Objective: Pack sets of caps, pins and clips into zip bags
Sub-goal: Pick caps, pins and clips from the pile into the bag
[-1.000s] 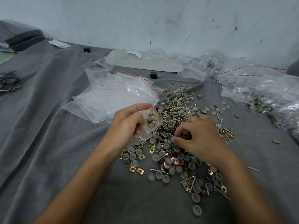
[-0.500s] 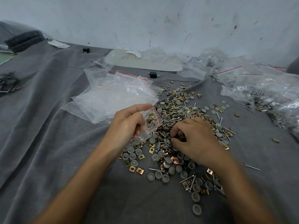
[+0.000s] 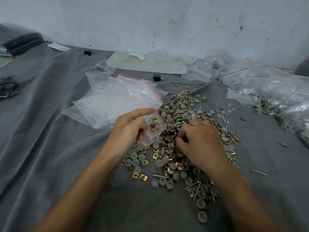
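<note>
Left hand (image 3: 128,129) pinches small zip bag (image 3: 155,125) by edge, thumb on top, fingers curled beneath; some brass clips inside. Right hand (image 3: 200,144) knuckles up, fingers curled down into loose pile (image 3: 182,114) just beside bag; whether it grips piece, cannot tell. Bag film likely thin, limp, slippery: take hold at stiffer zip mouth. Caps (image 3: 155,183) light, prone to roll; pins (image 3: 259,172) thin, pointed. Empty bags (image 3: 113,101) beyond left hand on grey cloth (image 3: 41,148).

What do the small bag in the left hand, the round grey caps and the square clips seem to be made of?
Small bag in the left hand: thin clear plastic film, glossy; the parts inside show through. Grey caps: probably matte plastic or rubber; dull, even colour. Square clips: likely plated sheet metal; they shine gold to copper.
</note>
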